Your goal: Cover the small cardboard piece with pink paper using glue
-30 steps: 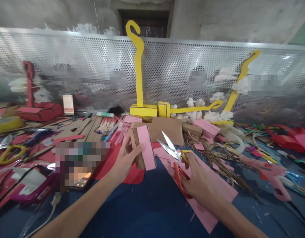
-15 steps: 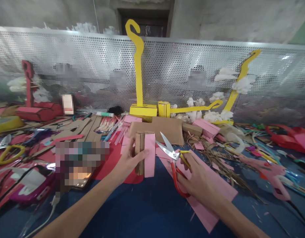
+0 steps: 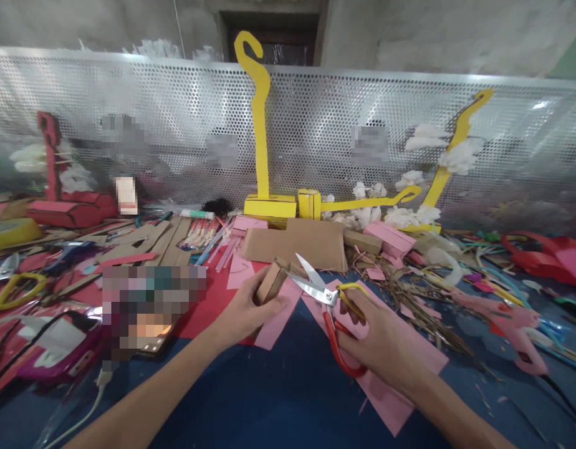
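My left hand point(image 3: 250, 305) is closed around a small cardboard box point(image 3: 271, 282) with a strip of pink paper point(image 3: 275, 325) hanging from its lower side. The box is tilted, its brown top corner pointing up and right. In my right hand point(image 3: 369, 327) is a pair of scissors point(image 3: 329, 297) with one yellow and one red handle. Their blades are apart and point left at the box; whether they touch it I cannot tell. Beneath my right hand lies a sheet of pink paper point(image 3: 391, 386). Behind the box stands a brown piece of cardboard point(image 3: 311, 244).
Yellow hook-shaped cardboard pieces point(image 3: 260, 137) stand at the back before a perforated metal panel point(image 3: 176, 143). A pink glue gun point(image 3: 512, 324) lies at right, among twigs point(image 3: 428, 312) and scraps. At left are cardboard strips point(image 3: 148, 249), yellow-handled scissors point(image 3: 21, 290) and a white cable point(image 3: 94, 405).
My left hand has turned the box, so its brown side now faces up and the pink paper hangs below. The scissors have shifted slightly, with their blades still apart.
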A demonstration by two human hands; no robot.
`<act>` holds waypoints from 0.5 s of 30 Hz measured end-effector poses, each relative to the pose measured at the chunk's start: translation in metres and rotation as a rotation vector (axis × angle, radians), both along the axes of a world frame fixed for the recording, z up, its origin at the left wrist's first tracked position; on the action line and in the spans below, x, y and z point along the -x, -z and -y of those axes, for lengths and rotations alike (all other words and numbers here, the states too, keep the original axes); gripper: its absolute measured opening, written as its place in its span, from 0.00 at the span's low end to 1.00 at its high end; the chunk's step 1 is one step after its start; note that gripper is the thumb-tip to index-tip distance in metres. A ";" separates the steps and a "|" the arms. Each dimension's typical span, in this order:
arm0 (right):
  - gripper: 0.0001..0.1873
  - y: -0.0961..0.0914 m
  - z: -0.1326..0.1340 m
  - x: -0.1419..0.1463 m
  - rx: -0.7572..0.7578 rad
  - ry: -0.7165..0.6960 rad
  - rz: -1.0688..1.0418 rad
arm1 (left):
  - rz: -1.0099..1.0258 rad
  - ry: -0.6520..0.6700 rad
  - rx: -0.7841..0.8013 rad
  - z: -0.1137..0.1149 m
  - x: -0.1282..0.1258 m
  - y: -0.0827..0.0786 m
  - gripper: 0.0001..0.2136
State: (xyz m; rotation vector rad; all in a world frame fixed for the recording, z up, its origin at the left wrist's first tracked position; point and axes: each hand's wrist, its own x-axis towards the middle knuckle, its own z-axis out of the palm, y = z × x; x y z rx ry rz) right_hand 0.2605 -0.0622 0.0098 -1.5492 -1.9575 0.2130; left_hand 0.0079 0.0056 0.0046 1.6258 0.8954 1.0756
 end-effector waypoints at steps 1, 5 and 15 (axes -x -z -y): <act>0.09 -0.001 0.001 0.001 0.006 -0.005 -0.002 | -0.013 0.018 0.001 0.000 0.001 0.001 0.20; 0.08 -0.005 0.003 0.003 -0.001 -0.025 0.016 | -0.063 0.017 0.003 -0.002 0.004 0.003 0.18; 0.12 0.003 -0.002 -0.007 -0.070 -0.027 0.091 | -0.111 0.051 0.061 -0.010 0.008 0.007 0.27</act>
